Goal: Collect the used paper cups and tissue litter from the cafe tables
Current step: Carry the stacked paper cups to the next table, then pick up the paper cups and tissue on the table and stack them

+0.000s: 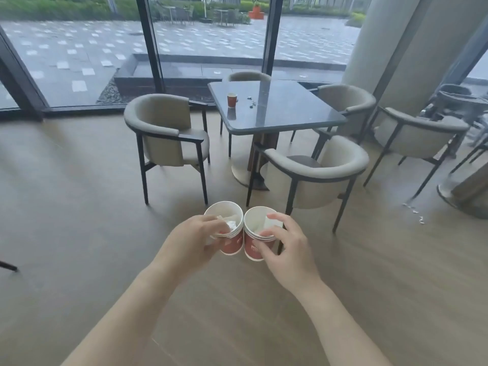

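Head view, looking down past two bare forearms onto a wood floor (79,207). Gripping the left cup stack (233,247) with the left hand (196,240): nested red paper cups with white rims, fingers curled round rim and wall, crumpled tissue (231,224) stuffed inside. Gripping the right cup stack (252,250) with the right hand (286,249), fingers curled over the near rim, one fingertip resting on a folded white napkin (272,223) inside. Both stacks upright in mid-air, side by side, rims touching. Farther ahead, a dark square table (290,114) ringed by beige armchairs (163,128). On that table, a lone red cup (232,99) standing upright, small litter bits (252,102) near it. At far right, pale floor scraps (416,212). Behind everything, tall windows (79,48) onto a paved courtyard.
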{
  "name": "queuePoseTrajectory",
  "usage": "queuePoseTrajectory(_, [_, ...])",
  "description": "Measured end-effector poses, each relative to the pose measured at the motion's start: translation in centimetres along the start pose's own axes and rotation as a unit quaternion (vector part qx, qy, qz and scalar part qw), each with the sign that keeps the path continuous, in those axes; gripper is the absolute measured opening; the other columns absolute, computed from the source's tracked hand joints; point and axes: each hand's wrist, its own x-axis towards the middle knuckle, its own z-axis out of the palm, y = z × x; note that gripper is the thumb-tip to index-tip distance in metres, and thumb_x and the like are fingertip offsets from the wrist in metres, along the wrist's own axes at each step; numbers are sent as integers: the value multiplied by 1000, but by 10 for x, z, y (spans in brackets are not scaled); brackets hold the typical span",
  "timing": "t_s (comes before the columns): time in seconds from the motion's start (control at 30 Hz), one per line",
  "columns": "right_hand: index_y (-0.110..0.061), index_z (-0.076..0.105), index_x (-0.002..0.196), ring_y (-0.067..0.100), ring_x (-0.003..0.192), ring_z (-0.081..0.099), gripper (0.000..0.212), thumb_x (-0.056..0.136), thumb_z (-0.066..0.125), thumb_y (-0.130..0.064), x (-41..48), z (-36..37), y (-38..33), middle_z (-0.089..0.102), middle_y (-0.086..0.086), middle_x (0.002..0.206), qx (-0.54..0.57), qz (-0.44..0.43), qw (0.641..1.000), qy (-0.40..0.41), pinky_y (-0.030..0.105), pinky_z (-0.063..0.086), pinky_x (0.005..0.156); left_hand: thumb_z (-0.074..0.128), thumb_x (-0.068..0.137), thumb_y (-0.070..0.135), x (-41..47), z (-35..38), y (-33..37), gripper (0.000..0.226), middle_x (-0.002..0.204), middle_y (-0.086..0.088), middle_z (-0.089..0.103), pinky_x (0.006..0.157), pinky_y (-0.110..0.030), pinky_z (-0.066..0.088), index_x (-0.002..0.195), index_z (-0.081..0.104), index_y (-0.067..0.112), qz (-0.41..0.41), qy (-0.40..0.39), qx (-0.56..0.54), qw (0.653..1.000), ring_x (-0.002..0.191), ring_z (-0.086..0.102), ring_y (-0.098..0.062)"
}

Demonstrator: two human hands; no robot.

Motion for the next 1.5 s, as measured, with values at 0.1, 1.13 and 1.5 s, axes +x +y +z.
queuePoseTrajectory(0.1, [-25, 69, 80, 10, 112, 49, 9, 75, 75, -23, 61, 21, 16, 55, -11, 118, 5, 9, 1000, -10, 1, 28, 85, 67, 83, 15, 58, -7, -33, 7, 90, 8, 67, 69, -39, 50, 89, 68, 17, -5, -15, 5, 1000, 82, 60, -20])
queuePoseTrajectory(1.13, [-29, 70, 81, 5, 100, 47, 14, 71, 79, -24, 763, 221, 207, 53, -11, 106, -2, -32, 999, 32, 6, 30, 84, 71, 76, 12, 706, 3, -397, 21, 95, 11, 66, 65, -24, 41, 93, 73, 24, -50, 24, 13, 998, 79, 61, -15])
queuePoseTrajectory(1.5, [-26, 71, 75, 9, 101, 46, 15, 68, 81, -19, 941, 284, 249, 54, -9, 106, -11, 11, 998, 60, -2, 26, 87, 71, 74, 12, 877, -9, -514, 18, 88, 14, 63, 68, -30, 50, 89, 72, 22, -44, 3, -7, 999, 75, 61, -15])
